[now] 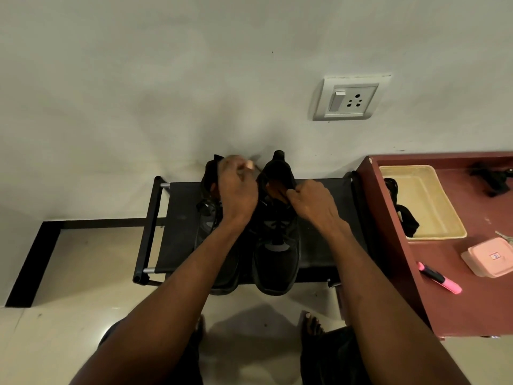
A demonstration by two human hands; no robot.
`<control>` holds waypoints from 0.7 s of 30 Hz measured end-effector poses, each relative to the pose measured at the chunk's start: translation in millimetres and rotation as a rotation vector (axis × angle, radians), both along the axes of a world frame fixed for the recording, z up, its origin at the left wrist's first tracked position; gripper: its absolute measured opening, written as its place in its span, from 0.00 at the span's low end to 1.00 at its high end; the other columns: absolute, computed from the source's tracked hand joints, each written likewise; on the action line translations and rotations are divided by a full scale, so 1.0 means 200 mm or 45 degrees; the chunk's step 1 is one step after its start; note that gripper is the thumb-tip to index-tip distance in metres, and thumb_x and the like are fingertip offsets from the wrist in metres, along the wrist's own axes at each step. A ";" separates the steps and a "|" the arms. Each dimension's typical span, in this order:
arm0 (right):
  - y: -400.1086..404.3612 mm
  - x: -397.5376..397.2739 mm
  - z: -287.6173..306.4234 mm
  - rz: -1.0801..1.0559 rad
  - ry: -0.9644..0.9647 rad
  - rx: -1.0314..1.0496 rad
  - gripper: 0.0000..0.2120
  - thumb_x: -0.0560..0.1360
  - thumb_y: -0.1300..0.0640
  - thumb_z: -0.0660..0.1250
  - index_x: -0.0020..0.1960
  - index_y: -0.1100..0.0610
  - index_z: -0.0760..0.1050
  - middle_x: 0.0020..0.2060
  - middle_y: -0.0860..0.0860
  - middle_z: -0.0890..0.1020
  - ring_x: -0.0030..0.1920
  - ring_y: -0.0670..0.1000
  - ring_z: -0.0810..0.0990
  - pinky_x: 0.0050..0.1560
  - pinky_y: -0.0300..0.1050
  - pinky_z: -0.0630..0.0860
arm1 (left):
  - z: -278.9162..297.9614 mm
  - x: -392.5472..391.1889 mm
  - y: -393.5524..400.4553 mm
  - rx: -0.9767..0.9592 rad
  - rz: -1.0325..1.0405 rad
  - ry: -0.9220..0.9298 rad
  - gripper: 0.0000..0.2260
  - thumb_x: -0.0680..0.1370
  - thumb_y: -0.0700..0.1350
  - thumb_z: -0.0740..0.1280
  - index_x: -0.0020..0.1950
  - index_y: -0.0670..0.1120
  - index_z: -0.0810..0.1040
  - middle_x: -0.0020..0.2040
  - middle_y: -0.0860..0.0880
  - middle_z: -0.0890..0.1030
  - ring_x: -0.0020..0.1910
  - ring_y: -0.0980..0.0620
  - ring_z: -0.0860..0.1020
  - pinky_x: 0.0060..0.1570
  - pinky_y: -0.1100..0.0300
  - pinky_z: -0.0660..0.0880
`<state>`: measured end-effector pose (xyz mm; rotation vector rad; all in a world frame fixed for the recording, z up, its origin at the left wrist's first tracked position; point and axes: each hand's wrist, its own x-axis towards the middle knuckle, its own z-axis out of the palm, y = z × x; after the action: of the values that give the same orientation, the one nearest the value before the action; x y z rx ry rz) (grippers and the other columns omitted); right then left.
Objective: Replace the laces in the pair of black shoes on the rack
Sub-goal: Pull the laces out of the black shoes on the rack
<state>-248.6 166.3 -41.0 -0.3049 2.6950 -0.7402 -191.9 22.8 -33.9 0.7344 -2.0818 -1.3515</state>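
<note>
Two black shoes are counted on the top shelf of a black shoe rack (177,218), side by side, heels toward the wall, toes overhanging the near edge. The left shoe (211,218) is largely covered by the left forearm; the right shoe (277,245) is seen almost whole, its laces threaded. One cream tray (433,207) is noted on the maroon desk (472,301) at the right, with black laces (408,220) draped over its left rim. One pink box (491,257), one pink highlighter (440,277) and one dark bundle (491,179), not identifiable, are also counted on the desk. One wall socket (348,100) is set above.

The rack is bounded by the wall behind and stands close against the desk edge on the right; bare shelf fabric is left on either side of the pair, wider on the left. Open floor lies to the left of the rack and in front of it, where two bare feet are seen.

Both arms are extended forward and down. The left hand (236,190) is held over the collar of the left shoe, fingers curled; what they grasp is blurred and cannot be told. The right hand (311,201) is placed at the collar of the right shoe, fingers (291,191) pinching its right edge.
</note>
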 end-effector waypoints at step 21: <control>0.00 -0.01 -0.02 0.015 -0.020 -0.040 0.17 0.77 0.52 0.61 0.33 0.60 0.71 0.32 0.56 0.77 0.34 0.58 0.77 0.34 0.47 0.68 | -0.04 0.03 0.07 -0.240 -0.346 -0.029 0.05 0.80 0.38 0.66 0.48 0.40 0.82 0.65 0.48 0.72 0.62 0.58 0.72 0.61 0.69 0.69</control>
<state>-249.7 167.2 -44.9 -0.3212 2.6665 -0.7783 -186.2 37.1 -41.6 0.4000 -2.3534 -1.2647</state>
